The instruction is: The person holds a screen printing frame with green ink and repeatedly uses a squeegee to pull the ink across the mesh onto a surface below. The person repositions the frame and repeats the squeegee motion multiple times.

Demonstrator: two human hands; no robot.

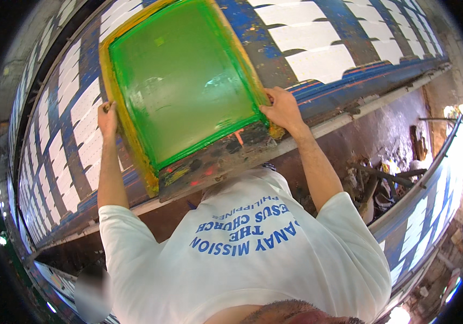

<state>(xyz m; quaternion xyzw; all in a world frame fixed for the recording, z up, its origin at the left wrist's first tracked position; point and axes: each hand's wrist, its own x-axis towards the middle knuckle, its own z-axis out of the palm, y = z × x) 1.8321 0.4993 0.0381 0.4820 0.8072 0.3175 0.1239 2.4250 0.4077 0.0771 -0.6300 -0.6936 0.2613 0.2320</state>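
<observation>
Frame: printing screen (183, 86), wooden frame with yellow-stained edges and green mesh, lies flat on the long print table (350, 92), tilted a little in the view, near edge towards the person.
Left hand (107, 119): fingers curled over the frame's left rail, closed grip on the wood.
Right hand (281, 108): closed on the frame's right rail near its lower corner, thumb on top, fingers wrapped under the edge as far as can be seen.
Mesh: wet-looking green film, a few pale smears near the middle; no squeegee in view on it.
Table: blue-stained surface carrying rows of white fabric pieces (318, 62), which run away to both sides; one piece presumably sits under the screen, but that is hidden.
Near edge: dark, ink-spattered board (215, 162) along the frame's lower side, with red and orange spots.
Step in hand (judgement): positioning or seating the screen over one piece, both hands steadying it.
Next move calls for (judgement): an even two-handed hold, the frame kept level and square to the row so that wet ink does not smear adjacent pieces.
Surroundings: second table (431, 200) at right, cluttered floor between.
</observation>
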